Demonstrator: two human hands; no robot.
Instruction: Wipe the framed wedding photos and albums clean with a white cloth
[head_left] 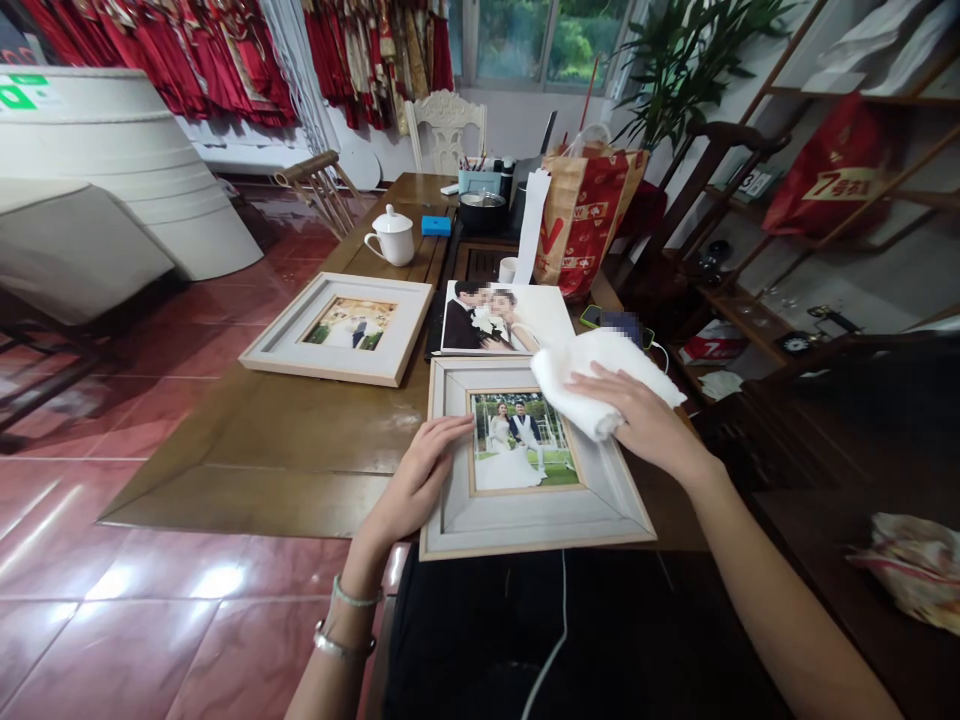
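Observation:
A pale framed wedding photo [525, 520] lies flat at the near edge of the wooden table [300, 450]. My left hand [420, 480] rests on the frame's left side, fingers stretched flat and pressing it down. My right hand [637, 420] lies on a folded white cloth [592, 370] pressed against the frame's upper right corner. A second framed photo [341, 325] lies farther left on the table. An unframed wedding print [502, 315] lies just behind the near frame.
A white lidded cup [391, 236], a blue box [436, 225], a dark pot [482, 208] and a red-and-tan shopping bag [585, 215] stand at the table's far end. A phone [619, 325] lies at the right. Chairs and shelves stand to the right, red tiled floor to the left.

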